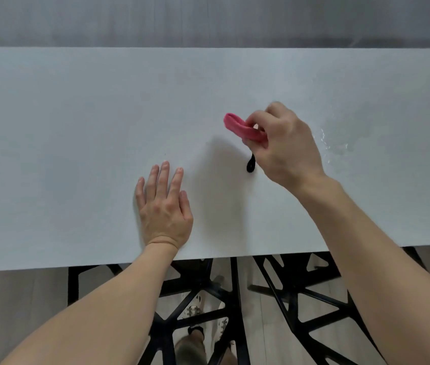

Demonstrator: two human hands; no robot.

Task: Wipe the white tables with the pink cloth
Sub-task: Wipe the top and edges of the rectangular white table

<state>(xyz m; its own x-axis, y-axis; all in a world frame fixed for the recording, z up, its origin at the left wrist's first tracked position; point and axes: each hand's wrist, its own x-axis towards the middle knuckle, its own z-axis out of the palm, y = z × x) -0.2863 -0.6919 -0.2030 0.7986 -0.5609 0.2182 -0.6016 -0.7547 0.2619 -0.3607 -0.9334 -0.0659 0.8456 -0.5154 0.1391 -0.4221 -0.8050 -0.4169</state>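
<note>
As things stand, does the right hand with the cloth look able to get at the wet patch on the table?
Probably yes: the wet patch lies just beside the right hand holding the pink cloth, nothing between them.

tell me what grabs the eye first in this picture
The folded bright pink cloth stands out right of centre, pinched by the right hand over the long white table, a small black loop hanging below it. The left hand lies flat near the table's front edge, and a glistening wet patch shows right of the right hand.
</note>
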